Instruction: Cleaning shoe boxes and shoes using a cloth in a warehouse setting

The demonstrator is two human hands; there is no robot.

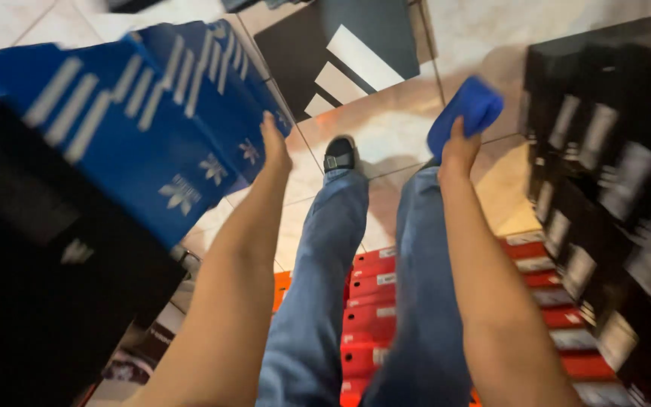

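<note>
My right hand (457, 151) is closed around a blue cloth (469, 109), held out above the tiled floor. My left hand (274, 145) reaches forward and rests against the edge of a stack of blue shoe boxes with white stripes (152, 120) on my left. Its fingers are hidden behind the boxes, and the view is motion-blurred. Below my arms are my legs in blue jeans (325, 264) and one black sandal (339, 154).
Black shoe boxes (612, 203) with pale labels are stacked high on the right. A black box (32, 264) fills the near left. Red-orange boxes (374, 301) lie stacked under my legs. A black box with white stripes (348, 56) lies on the beige tiled floor (386, 128).
</note>
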